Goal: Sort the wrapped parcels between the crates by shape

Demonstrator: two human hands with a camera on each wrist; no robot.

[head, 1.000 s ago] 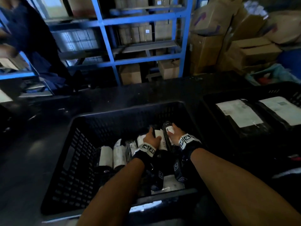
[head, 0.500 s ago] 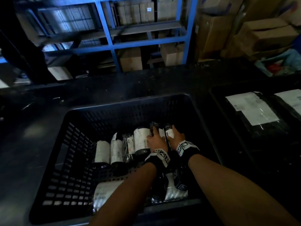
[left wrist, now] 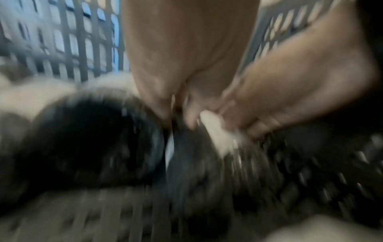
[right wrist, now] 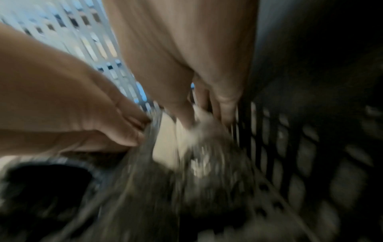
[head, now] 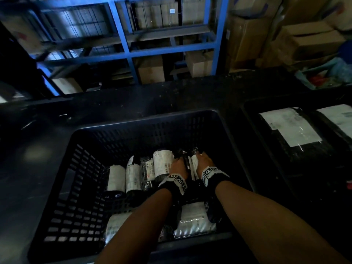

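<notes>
Both hands reach deep into a black slotted crate (head: 152, 121) in front of me. My left hand (head: 178, 165) curls its fingers on a dark wrapped cylindrical parcel (head: 183, 154). Close beside it, my right hand (head: 204, 161) grips a neighbouring parcel with a white label (head: 194, 162) by the crate's right wall. The right wrist view shows that label (right wrist: 165, 140) under my right fingers (right wrist: 225, 104). Several labelled cylindrical parcels (head: 133, 174) lie in a row to the left. Both wrist views are blurred.
A second black crate (head: 245, 111) at the right holds flat parcels with large white labels (head: 289, 126). A shiny wrapped parcel (head: 194, 220) lies at the near end of the crate under my forearms. Blue shelving (head: 123, 40) and cardboard boxes (head: 314, 40) stand beyond the dark table.
Both hands have stayed on the parcels at the crate's right side, shifting slightly. A large labelled cylinder now lies just left of my left hand. My view has tilted down.
</notes>
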